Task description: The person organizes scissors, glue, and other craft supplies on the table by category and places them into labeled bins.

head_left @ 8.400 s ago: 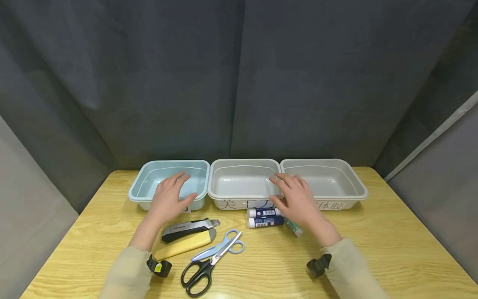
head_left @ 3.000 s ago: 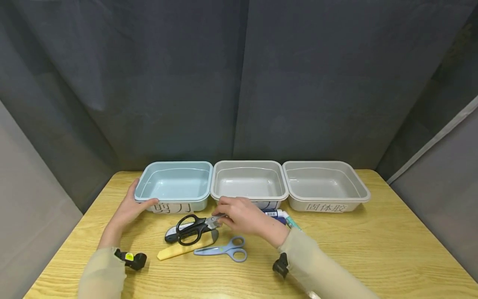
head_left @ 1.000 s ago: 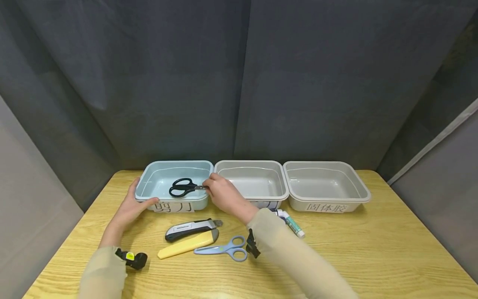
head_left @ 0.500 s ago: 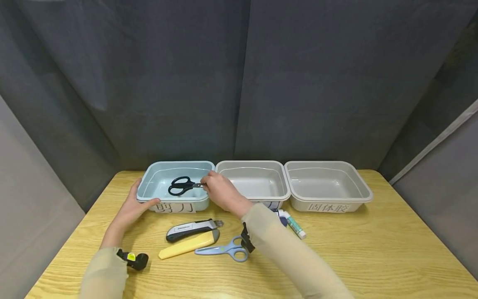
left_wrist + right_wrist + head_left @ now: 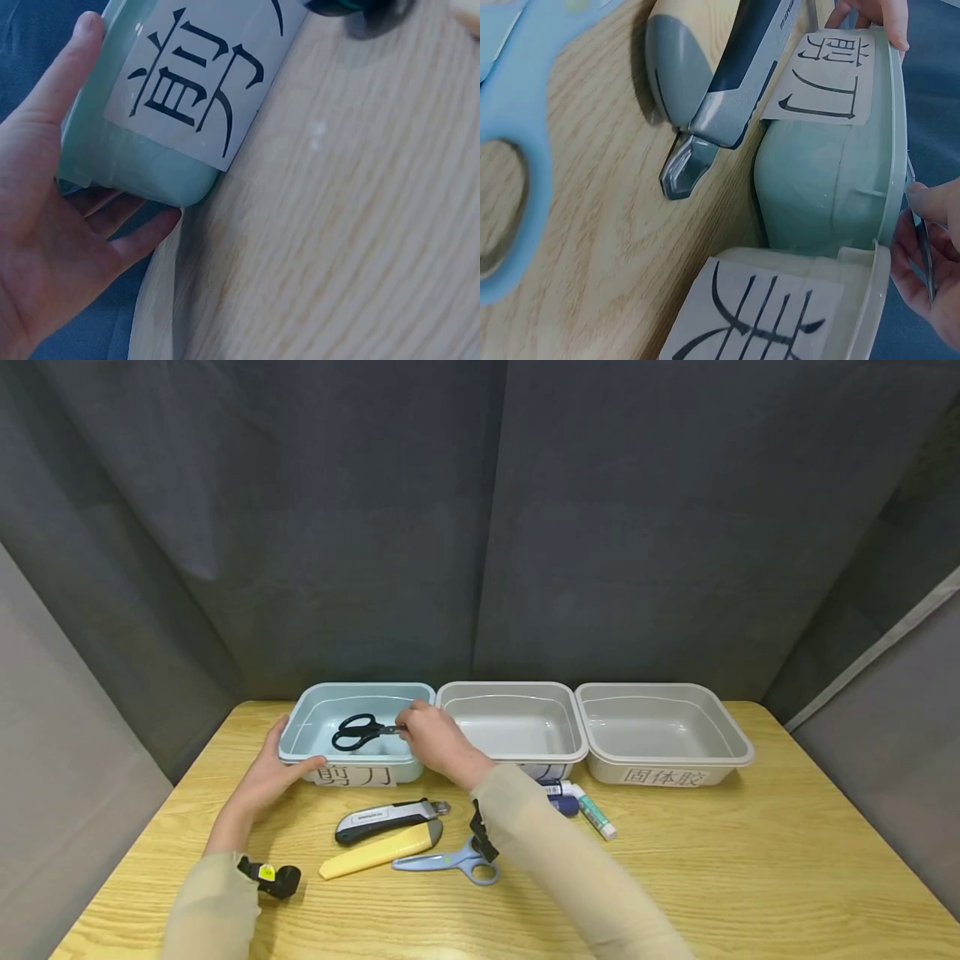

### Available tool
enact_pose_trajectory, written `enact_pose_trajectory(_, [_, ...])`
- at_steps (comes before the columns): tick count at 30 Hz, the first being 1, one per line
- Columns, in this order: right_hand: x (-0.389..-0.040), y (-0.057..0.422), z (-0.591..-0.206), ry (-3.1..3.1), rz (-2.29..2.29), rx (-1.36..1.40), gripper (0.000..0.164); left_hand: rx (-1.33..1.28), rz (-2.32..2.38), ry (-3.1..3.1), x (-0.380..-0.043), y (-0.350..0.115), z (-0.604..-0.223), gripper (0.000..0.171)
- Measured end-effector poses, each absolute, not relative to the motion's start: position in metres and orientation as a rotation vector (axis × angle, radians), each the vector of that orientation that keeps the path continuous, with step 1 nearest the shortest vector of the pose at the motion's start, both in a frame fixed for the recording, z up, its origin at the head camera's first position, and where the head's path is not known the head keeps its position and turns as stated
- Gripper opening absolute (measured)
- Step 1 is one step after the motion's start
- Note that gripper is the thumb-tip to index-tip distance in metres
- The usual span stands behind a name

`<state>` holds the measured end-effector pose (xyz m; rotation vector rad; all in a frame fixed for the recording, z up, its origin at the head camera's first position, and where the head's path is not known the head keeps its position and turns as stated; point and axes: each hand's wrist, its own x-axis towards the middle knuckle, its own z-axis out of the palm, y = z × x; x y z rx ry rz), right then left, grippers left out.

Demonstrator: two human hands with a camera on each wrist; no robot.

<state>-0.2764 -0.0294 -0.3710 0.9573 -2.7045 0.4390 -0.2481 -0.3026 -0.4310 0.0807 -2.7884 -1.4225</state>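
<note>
Wooden table (image 5: 750, 877), blue tray (image 5: 375, 760) towards its back, two hands, black scissors (image 5: 372, 730) over the tray's inside.
The left hand (image 5: 272, 777) grips the tray's corner, thumb along the front rim; the right hand (image 5: 438, 739) pinches the scissors by their blades, handles pointing left. Held only at that end, they could probably swivel or drop should the pinch slacken, and blades parting there might nick a fingertip; an easing left hand might let the tray slide if it is knocked. The right wrist view shows metal between thumb and fingers, which the head view largely hides; only the head view shows the handles, though not clearly whether they touch the tray.
</note>
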Motion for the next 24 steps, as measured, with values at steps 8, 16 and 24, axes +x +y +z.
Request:
enact_pose_trajectory(8, [-0.281, -0.04, -0.374, -2.727, 0.48, 0.942, 0.018, 0.062, -1.445, -2.764, -0.248, -0.303, -0.433, 0.11])
enact_pose_trajectory(16, [-0.285, -0.047, -0.379, -2.73, 0.543, 0.922, 0.017, 0.052, -1.453, -2.753, -0.248, -0.304, -0.432, 0.109])
enact_pose_trajectory(24, [-0.29, -0.05, -0.383, -2.777, 0.624, 0.921, 0.017, 0.074, -1.415, -2.78, -0.247, -0.302, -0.433, 0.109])
